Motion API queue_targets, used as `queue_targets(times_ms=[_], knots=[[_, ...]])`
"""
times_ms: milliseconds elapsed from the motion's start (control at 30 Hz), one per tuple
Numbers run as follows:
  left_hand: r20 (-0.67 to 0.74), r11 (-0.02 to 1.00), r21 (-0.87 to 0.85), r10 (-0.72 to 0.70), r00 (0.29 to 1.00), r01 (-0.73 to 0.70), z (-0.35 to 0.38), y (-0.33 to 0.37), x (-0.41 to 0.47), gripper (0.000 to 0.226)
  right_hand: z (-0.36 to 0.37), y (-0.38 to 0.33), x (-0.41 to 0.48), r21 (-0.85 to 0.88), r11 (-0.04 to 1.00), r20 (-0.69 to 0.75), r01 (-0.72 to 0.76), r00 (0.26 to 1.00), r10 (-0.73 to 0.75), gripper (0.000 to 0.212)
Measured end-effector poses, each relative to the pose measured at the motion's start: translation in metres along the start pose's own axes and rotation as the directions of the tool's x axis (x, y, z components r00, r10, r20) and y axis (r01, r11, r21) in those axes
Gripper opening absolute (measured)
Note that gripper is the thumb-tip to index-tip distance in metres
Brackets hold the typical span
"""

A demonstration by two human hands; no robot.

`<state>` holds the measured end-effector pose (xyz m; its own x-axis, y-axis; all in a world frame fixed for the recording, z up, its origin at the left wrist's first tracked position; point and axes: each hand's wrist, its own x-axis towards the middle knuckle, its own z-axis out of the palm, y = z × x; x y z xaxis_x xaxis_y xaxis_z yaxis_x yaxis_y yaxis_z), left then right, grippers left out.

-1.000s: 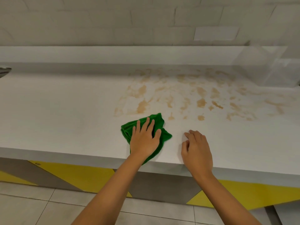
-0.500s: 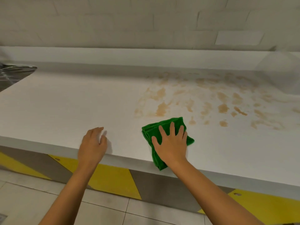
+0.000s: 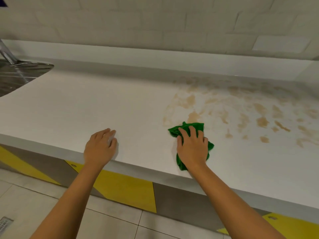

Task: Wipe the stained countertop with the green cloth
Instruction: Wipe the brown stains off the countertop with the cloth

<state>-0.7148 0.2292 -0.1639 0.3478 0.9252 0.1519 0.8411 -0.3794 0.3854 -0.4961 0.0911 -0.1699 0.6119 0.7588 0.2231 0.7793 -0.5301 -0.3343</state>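
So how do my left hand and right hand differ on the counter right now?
The right hand presses on the green cloth, while the left hand rests on bare countertop. The right hand's fingers are spread; the left hand's lie close together. The right hand sits beside the brown stains; the left hand is well clear of them. Both are near the countertop's front edge.

Right hand covers most of green cloth. Left hand fingers blurred. Sink and tap cut by left edge; stains on table run off right edge. Floor drain half out of frame.
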Motion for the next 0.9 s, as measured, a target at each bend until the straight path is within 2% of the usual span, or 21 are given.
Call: queue_targets(times_ms=[100, 167, 267, 367, 467, 567, 700, 800, 900], knots=[[0.007, 0.999, 0.009, 0.036, 0.999, -0.036, 0.001, -0.003, 0.0, 0.039, 0.001, -0.002, -0.018, -0.05, 0.999, -0.079, -0.012, 0.997, 0.008, 0.034], [0.022, 0.998, 0.018, 0.064, 0.998, -0.064, 0.005, -0.007, 0.001, 0.055, 0.002, -0.017, -0.035, -0.085, 0.994, -0.063, 0.063, 0.996, -0.068, 0.041], [0.045, 0.998, 0.027, 0.056, 0.997, -0.057, 0.007, -0.011, 0.002, 0.062, 0.009, -0.049, -0.039, -0.042, 0.986, 0.035, 0.159, 0.987, -0.157, 0.044], [0.075, 0.999, 0.028, 0.026, 0.997, -0.028, 0.002, -0.006, -0.001, 0.045, 0.014, -0.067, -0.017, 0.015, 0.977, 0.164, 0.215, 0.963, -0.214, 0.05], [0.065, 1.0, 0.024, 0.018, 0.998, -0.019, 0.001, -0.006, -0.001, 0.042, 0.018, -0.056, 0.009, 0.008, 0.979, 0.289, 0.204, 0.937, -0.197, 0.047], [0.049, 1.0, 0.019, 0.018, 0.999, -0.019, 0.003, -0.007, 0.0, 0.043, 0.009, -0.03, 0.014, -0.019, 0.989, 0.277, 0.144, 0.952, -0.133, 0.051], [0.035, 1.0, 0.027, -0.015, 0.999, 0.014, 0.001, 0.002, 0.002, 0.04, -0.004, -0.01, -0.012, -0.012, 0.994, 0.224, 0.104, 0.969, -0.099, 0.068], [0.091, 0.993, 0.086, -0.09, 0.992, 0.082, -0.006, 0.012, 0.007, 0.041, -0.005, -0.023, -0.037, -0.013, 0.984, 0.188, 0.177, 0.967, -0.171, 0.053], [0.139, 0.978, 0.173, -0.142, 0.98, 0.117, -0.014, 0.027, 0.015, 0.039, 0.003, -0.038, -0.02, 0.079, 0.959, 0.223, 0.272, 0.933, -0.283, 0.046]])
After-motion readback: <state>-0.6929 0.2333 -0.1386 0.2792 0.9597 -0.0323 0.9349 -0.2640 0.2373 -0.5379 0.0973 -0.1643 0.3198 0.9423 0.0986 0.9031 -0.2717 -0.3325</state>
